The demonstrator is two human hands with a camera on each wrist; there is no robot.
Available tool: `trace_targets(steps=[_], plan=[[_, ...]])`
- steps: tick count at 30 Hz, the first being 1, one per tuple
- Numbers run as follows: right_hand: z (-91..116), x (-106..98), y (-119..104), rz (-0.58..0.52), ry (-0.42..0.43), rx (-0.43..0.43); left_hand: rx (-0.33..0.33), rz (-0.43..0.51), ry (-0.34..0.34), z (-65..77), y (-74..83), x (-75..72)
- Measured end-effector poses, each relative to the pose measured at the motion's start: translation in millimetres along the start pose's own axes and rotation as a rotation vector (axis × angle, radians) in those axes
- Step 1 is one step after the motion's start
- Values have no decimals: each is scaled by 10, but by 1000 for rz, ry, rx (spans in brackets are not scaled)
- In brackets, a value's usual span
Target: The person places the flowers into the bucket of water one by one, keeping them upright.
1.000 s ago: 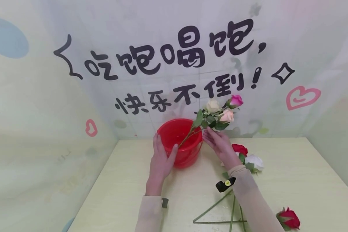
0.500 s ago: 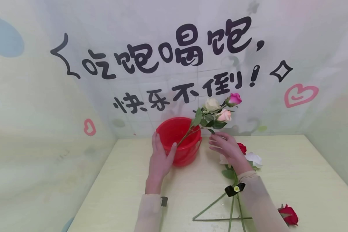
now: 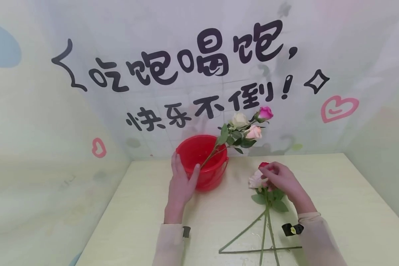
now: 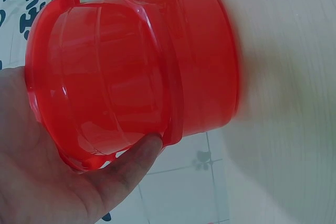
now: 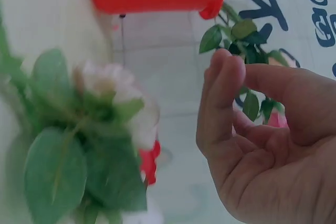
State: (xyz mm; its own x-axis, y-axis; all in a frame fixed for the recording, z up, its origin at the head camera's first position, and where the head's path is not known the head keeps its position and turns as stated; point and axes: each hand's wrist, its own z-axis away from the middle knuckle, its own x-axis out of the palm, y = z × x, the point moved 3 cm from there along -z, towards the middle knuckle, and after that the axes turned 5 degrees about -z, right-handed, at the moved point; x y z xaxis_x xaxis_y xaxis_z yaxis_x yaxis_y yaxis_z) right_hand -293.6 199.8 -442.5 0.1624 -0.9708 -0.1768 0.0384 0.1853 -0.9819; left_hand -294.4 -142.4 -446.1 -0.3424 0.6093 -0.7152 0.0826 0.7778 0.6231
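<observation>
A red plastic bucket (image 3: 214,179) stands upright on the table with its handle folded down. My left hand (image 3: 179,188) holds its left side and front, thumb near the rim; in the left wrist view the thumb lies along the bucket wall. Artificial roses with cream, magenta and peach blooms (image 3: 253,132) lean over the bucket's right rim, stem inside. My right hand (image 3: 282,181) hovers by more artificial roses lying on the table, including a pale bloom (image 3: 256,180) and a red bloom (image 3: 263,165). Its fingers are loosely bent and hold nothing in the right wrist view.
Long green stems (image 3: 242,233) cross one another on the pale table (image 3: 139,207) in front of the bucket. A printed cloth backdrop (image 3: 146,33) with black lettering rises behind and at both sides.
My right hand has moved right and down, away from the leaning roses to those on the table. The left hand stays at the bucket. The right forearm now covers the lone red rose.
</observation>
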Motion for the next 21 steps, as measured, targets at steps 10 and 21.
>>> trace_targets(steps=[10, 21], plan=[[215, -158, 389, 116, -29, 76, -3, 16, -1, -18, 1, -3], [284, -69, 506, 161, -44, 68, 3, 12, -5, -9, 23, 9]])
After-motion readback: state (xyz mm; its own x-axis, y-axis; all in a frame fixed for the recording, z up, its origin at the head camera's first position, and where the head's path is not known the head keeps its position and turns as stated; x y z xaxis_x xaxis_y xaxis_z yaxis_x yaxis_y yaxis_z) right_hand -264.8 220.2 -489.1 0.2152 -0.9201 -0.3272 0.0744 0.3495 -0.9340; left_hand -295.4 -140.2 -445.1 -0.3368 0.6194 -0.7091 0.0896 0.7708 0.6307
